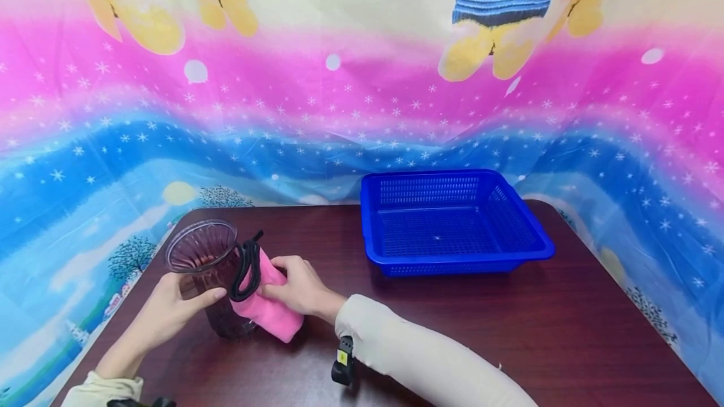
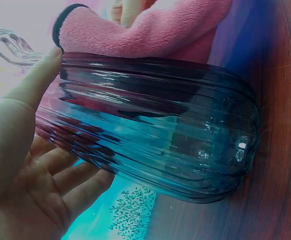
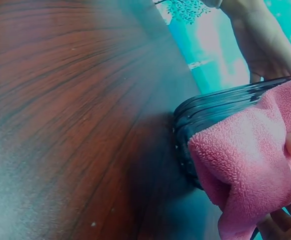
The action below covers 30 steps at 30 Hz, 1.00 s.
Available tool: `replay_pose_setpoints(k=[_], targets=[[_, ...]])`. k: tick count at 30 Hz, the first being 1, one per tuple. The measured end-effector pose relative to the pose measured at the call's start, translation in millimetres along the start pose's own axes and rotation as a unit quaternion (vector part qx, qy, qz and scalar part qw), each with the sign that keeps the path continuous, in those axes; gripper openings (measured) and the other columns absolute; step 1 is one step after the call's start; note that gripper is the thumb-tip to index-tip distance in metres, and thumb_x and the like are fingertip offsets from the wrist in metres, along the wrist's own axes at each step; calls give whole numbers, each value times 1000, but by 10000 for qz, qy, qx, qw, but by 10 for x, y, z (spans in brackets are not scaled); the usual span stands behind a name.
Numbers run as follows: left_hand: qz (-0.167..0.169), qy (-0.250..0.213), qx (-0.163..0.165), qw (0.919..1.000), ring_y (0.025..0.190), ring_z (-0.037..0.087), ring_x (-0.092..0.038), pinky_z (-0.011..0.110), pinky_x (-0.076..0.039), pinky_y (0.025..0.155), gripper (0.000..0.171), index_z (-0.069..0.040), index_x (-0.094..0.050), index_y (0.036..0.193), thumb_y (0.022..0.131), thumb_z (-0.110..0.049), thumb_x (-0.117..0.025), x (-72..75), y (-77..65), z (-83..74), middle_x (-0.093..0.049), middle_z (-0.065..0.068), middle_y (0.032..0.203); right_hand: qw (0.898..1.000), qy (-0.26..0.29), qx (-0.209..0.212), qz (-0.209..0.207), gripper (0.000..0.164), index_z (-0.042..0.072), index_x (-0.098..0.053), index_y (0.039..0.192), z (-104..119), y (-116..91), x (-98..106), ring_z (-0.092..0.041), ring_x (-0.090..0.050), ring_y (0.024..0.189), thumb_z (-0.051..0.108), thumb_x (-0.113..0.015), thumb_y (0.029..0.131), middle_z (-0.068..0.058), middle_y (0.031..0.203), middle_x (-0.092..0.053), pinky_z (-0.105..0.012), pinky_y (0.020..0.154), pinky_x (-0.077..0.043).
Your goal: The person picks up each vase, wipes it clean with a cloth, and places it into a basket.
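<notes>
Fingers of the L hand [image 1: 170, 309] are wrapped round the vase [image 2: 155, 125], thumb on the near side, the rest round the back; those of the R hand [image 1: 300, 287] grip the cloth [image 1: 274, 319], thumb on its face, some tips hidden by fabric.

Biggest first: backdrop [image 1: 339, 105] w/ snowflakes & cartoon figures, behind everything. Then the table [image 1: 565, 331], dark wood-look. Blue basket [image 1: 460, 260] on its far side, R of centre, well apart from both hands. Vase is at the table's L side, rim up; can't tell if the base touches the tabletop. Cloth lies against the vase's R outer side, black trim [image 1: 241, 294] looped at the upper end. Smallest: cam [image 1: 342, 363] at the R cuff.

Handling: vase looks like tinted glass, poss. clear plastic, so prob. stiff, smooth, a bit slippery, fragile if glass, moderate wt. Ribs may help grip a little. Best hold: round the body below the flared rim, i.e. approx. where the L hand is; don't squeeze the thin-looking rim. Cloth's prob. light, soft & floppy; any bunched part will do, R hand's mid-length hold seems OK.
</notes>
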<state>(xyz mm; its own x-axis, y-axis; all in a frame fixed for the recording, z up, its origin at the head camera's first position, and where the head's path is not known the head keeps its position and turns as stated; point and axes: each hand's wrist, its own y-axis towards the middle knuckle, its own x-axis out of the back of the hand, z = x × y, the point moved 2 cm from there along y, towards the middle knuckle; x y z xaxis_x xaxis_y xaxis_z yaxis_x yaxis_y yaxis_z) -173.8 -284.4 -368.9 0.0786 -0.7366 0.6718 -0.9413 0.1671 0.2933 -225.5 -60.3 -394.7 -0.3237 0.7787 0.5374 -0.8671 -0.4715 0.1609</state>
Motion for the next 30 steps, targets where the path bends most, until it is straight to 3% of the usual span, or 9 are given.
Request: replay_pose_setpoints(k=[11, 18, 30], targets=[[-16, 2, -44, 10000, 93, -14, -59, 9, -50, 76, 41, -5, -60, 122, 85, -15, -73, 23, -10, -21, -64, -25, 103, 9999, 121, -2, -66, 28, 18, -70, 105, 158, 44, 77, 1, -56, 68, 28, -77, 80, 8, 82, -67, -14, 59, -49], [-38, -73, -165, 9998, 93, -14, -59, 10, -51, 74, 42, -4, -58, 122, 84, -11, -74, 7, -5, -11, -59, -35, 101, 9997, 231, 32, -104, 32, 17, -70, 110, 254, 64, 130, -2, -58, 73, 30, -77, 81, 7, 86, -69, -14, 61, -49], [-94, 28, -113, 9999, 91, -13, -60, 11, -51, 73, 40, -5, -60, 119, 83, -12, -75, 11, -8, 5, -59, -34, 98, 9994, 273, 173, -132, 35, 18, -69, 113, 339, 99, 169, -5, -60, 77, 30, -76, 82, 6, 89, -70, -14, 62, -49]])
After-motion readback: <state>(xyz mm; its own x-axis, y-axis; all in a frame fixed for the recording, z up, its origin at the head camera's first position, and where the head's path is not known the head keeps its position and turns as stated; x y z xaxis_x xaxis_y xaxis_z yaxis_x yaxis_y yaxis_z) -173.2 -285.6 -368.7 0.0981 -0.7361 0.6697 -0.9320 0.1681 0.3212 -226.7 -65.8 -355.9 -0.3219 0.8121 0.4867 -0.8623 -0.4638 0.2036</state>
